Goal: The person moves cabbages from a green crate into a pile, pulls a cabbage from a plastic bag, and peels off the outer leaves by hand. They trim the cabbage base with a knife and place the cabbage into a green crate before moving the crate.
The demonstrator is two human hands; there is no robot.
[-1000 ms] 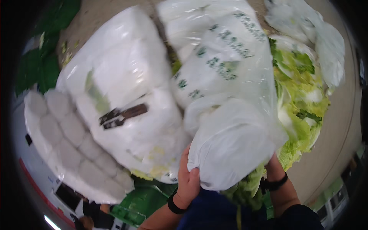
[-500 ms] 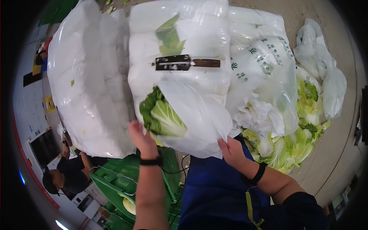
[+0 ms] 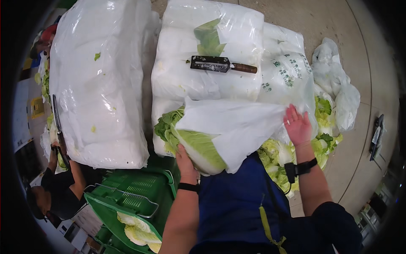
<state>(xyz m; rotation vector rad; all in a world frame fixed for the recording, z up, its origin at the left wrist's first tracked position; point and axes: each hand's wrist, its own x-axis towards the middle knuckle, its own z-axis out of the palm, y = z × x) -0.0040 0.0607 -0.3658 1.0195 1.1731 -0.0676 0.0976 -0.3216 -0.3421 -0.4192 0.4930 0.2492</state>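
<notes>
A napa cabbage (image 3: pixel 198 146) with dark green outer leaves lies tilted at the front of the middle pile, partly covered by a thin white wrapping sheet (image 3: pixel 241 127). My left hand (image 3: pixel 186 163) grips the cabbage's lower left side, the fingers partly hidden beneath it. At the sheet's right corner is my right hand (image 3: pixel 297 127), its fingers stretched out and palm showing; whether the fingertips touch the sheet I cannot tell. Behind the cabbage, a slotted dark-bladed knife (image 3: pixel 222 64) with a wooden handle rests on plastic-covered white bundles (image 3: pixel 182 80).
Another plastic-wrapped pile (image 3: pixel 95 122) stands at left. A green crate (image 3: pixel 122 197) with cabbage inside is at lower left. Loose cabbage leaves (image 3: pixel 272 154) and a crumpled plastic bag (image 3: pixel 332 80) lie at right. A co-worker (image 3: pixel 59 190) is at far left, near a long knife (image 3: pixel 58 120).
My right hand has let go of the sheet's near edge and moved up and right, fingers opening. My left hand has closed on the cabbage. The view has shifted.
</notes>
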